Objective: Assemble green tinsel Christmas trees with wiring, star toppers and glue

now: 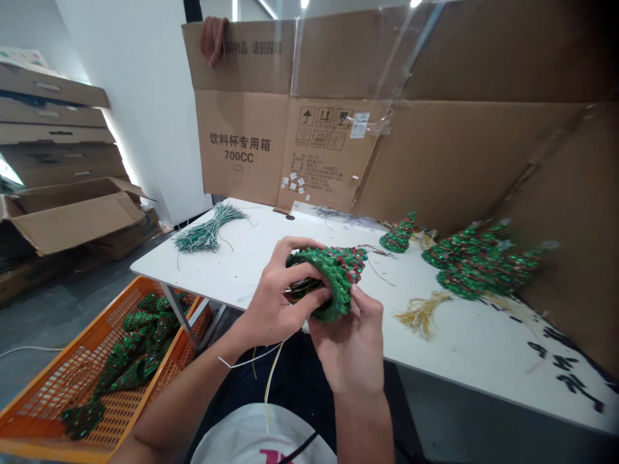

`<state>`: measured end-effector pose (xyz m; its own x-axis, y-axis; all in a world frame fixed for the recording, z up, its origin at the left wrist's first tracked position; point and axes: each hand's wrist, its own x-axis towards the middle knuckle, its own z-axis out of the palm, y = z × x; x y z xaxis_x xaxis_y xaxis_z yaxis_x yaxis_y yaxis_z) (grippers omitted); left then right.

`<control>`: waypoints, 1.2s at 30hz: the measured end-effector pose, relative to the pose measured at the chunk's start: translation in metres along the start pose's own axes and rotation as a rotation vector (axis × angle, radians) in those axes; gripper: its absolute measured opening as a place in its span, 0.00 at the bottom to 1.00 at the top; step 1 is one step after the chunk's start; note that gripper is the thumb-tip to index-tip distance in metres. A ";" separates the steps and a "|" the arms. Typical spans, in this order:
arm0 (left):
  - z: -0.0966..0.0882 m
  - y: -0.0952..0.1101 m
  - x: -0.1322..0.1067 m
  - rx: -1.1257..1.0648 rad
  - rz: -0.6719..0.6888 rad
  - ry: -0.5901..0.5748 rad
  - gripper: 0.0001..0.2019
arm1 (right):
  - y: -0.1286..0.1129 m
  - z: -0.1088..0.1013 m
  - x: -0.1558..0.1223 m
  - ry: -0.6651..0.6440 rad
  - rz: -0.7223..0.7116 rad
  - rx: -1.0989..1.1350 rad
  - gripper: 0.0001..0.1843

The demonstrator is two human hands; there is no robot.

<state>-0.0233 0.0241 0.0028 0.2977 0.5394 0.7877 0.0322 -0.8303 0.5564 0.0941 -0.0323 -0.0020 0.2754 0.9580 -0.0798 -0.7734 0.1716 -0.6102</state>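
Observation:
A small green tinsel Christmas tree with red trim lies on its side between my hands, its hollow base turned toward my left. My left hand grips the base rim, with its thumb and some fingers reaching into the opening. From below and the right, my right hand closes round the tree's side. Dark and yellowish strands show inside the base, though my fingers partly hide them. White and yellow wires hang down beneath my hands, over my lap.
On the white table lie a green wire bundle, a yellow wire bundle and black pieces. Several finished-looking trees stand at right. Cardboard walls the back. An orange crate holds more tinsel trees.

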 end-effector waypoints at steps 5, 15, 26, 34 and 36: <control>0.001 0.001 0.001 -0.012 0.010 0.028 0.06 | 0.000 0.002 -0.001 0.004 -0.013 0.007 0.17; 0.002 -0.002 0.002 -0.019 0.043 0.069 0.05 | -0.002 -0.001 -0.002 -0.036 0.013 0.017 0.15; 0.003 -0.003 0.001 -0.012 0.043 0.080 0.06 | -0.003 0.000 -0.004 -0.060 -0.012 0.015 0.20; 0.002 -0.002 0.000 0.010 0.046 0.079 0.05 | -0.001 -0.002 -0.003 -0.059 -0.027 -0.001 0.20; 0.003 -0.003 0.000 0.014 0.049 0.082 0.05 | -0.001 -0.004 -0.004 -0.060 -0.038 -0.006 0.19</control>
<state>-0.0210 0.0259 0.0003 0.2203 0.5074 0.8331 0.0327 -0.8574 0.5135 0.0958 -0.0367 -0.0040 0.2696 0.9629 -0.0090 -0.7598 0.2070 -0.6163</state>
